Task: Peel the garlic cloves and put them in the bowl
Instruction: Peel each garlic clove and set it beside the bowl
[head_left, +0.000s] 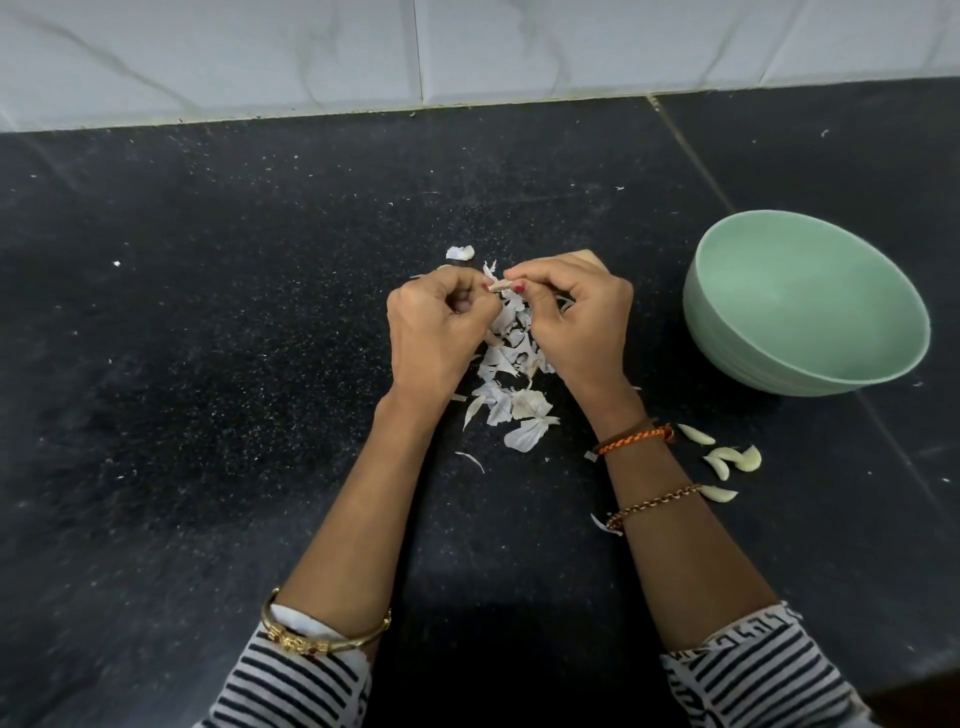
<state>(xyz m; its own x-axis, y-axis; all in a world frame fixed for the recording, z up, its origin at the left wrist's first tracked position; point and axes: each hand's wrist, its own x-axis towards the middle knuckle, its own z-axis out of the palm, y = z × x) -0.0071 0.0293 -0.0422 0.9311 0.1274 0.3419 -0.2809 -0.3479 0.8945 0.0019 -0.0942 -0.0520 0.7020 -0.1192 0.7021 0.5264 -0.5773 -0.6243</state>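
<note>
A small garlic clove (502, 285) is pinched between the fingertips of both hands above a heap of white garlic skins (511, 364) on the black counter. My left hand (436, 332) holds it from the left with curled fingers. My right hand (576, 322) pinches its right end. A pale green bowl (810, 306) stands to the right of my hands, and its inside looks bare. Several peeled garlic cloves (732, 460) lie on the counter beside my right forearm, below the bowl.
The black speckled counter (208, 338) runs back to a white tiled wall (467, 47). A seam in the counter (691, 156) runs past the bowl. One loose skin (460, 252) lies just beyond my hands. Small skin flecks are scattered around.
</note>
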